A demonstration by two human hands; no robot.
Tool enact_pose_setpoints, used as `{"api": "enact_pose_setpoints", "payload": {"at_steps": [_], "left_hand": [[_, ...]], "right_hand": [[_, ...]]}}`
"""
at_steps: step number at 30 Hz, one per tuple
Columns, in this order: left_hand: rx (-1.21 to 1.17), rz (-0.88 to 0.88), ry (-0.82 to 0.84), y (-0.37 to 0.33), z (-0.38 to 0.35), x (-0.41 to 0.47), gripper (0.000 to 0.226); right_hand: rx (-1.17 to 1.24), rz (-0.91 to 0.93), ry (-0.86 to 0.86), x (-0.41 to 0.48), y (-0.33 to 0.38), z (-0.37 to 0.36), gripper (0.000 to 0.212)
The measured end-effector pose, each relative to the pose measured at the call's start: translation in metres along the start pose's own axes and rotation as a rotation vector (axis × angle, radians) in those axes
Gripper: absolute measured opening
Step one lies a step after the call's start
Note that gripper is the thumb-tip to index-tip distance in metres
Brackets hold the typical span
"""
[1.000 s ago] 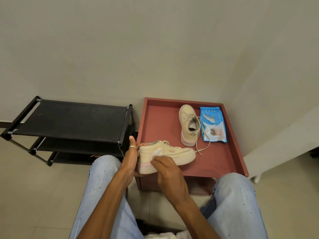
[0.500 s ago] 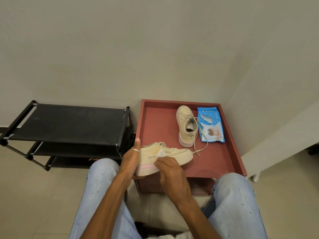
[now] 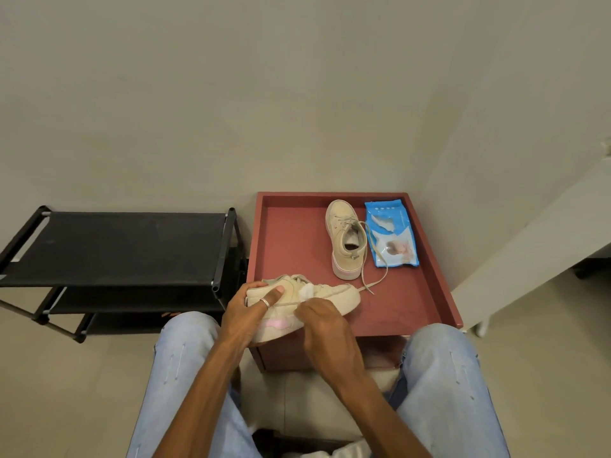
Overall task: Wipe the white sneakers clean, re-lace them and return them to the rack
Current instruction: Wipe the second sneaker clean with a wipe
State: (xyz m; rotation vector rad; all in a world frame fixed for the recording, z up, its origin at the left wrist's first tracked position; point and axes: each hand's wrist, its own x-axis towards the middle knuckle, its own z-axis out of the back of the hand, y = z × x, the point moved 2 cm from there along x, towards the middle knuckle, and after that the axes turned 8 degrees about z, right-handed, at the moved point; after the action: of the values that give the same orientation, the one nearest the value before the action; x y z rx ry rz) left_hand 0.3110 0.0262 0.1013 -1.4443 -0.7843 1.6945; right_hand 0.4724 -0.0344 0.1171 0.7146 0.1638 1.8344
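My left hand [image 3: 248, 311] grips the heel end of a cream sneaker [image 3: 334, 296] with a pink sole stripe, held tilted over the front edge of the red tray table [image 3: 291, 239]. My right hand [image 3: 322, 328] presses a small white wipe [image 3: 306, 290] against the sneaker's side, fingers curled over it. The second sneaker [image 3: 345, 239] stands on the tray near the back, toe away from me, its loose lace [image 3: 375, 276] trailing toward the held shoe.
A blue pack of wet wipes [image 3: 391, 238] lies right of the second sneaker. A black shoe rack [image 3: 115, 246] stands left of the tray. My knees in light jeans [image 3: 185, 365] flank the tray's front. A white furniture edge [image 3: 529, 252] runs at the right.
My left hand has shifted further over the sneaker's heel, thumb now across its side. My right hand has slid the wipe along the sneaker's side, and the shoe has tipped more toward me.
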Motion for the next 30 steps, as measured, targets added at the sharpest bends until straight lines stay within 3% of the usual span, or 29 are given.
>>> {"api": "enact_pose_setpoints", "payload": {"at_steps": [8, 13, 17, 20, 25, 30], "left_hand": [[0.059, -0.03, -0.01, 0.005, -0.002, 0.003, 0.04], [0.092, -0.052, -0.025, 0.008, -0.002, 0.006, 0.044], [0.169, -0.038, -0.042, 0.01, -0.002, 0.009, 0.073], [0.211, -0.023, -0.042, 0.017, 0.0, 0.015, 0.095], [0.252, -0.035, -0.066, 0.012, -0.002, 0.008, 0.076], [0.224, -0.012, -0.093, 0.011, -0.004, 0.009, 0.07]], "right_hand": [[-0.058, -0.372, -0.1, 0.001, -0.064, 0.024, 0.022], [-0.038, -0.187, -0.052, 0.002, -0.025, 0.015, 0.027], [-0.079, -0.147, -0.019, 0.0, -0.015, 0.008, 0.025], [-0.146, -0.333, -0.02, 0.001, -0.056, 0.015, 0.02], [-0.081, -0.599, -0.035, 0.003, -0.079, 0.028, 0.032], [-0.077, -0.335, -0.02, 0.003, -0.036, 0.017, 0.024]]}}
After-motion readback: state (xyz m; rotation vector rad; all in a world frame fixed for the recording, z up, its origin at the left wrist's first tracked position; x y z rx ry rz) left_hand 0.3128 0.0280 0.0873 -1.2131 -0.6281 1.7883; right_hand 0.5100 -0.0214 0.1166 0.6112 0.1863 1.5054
